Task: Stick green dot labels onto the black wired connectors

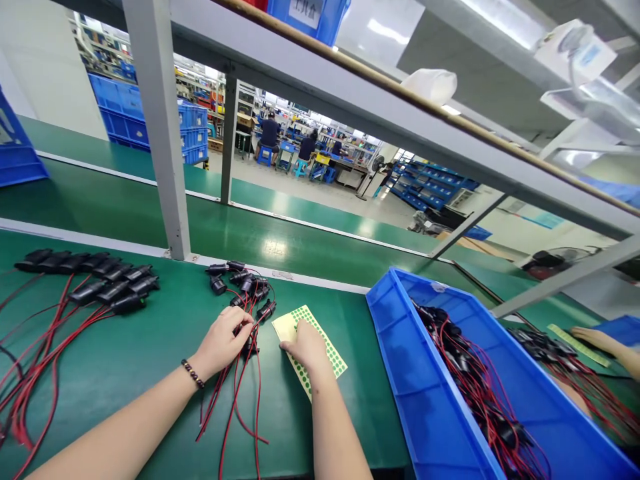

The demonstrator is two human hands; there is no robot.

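Note:
My left hand [227, 339], with a beaded bracelet at the wrist, is closed at a small pile of black parts with red wires [247, 283]; what its fingertips grip is partly hidden. Red wires trail below it over the green table. To its right, my right hand [306, 345] rests on a pale yellow sheet of round green stickers [330, 351], thumb and fingers together at the sheet's upper left part. Whether a sticker is between those fingertips is too small to tell.
Rows of black parts with red wires [115, 283] lie at the left. A blue bin [395, 353] of wired parts stands at the right. Beyond it, another person's hand [597, 339] is over a green strip. A metal post [160, 133] rises behind the table's front section.

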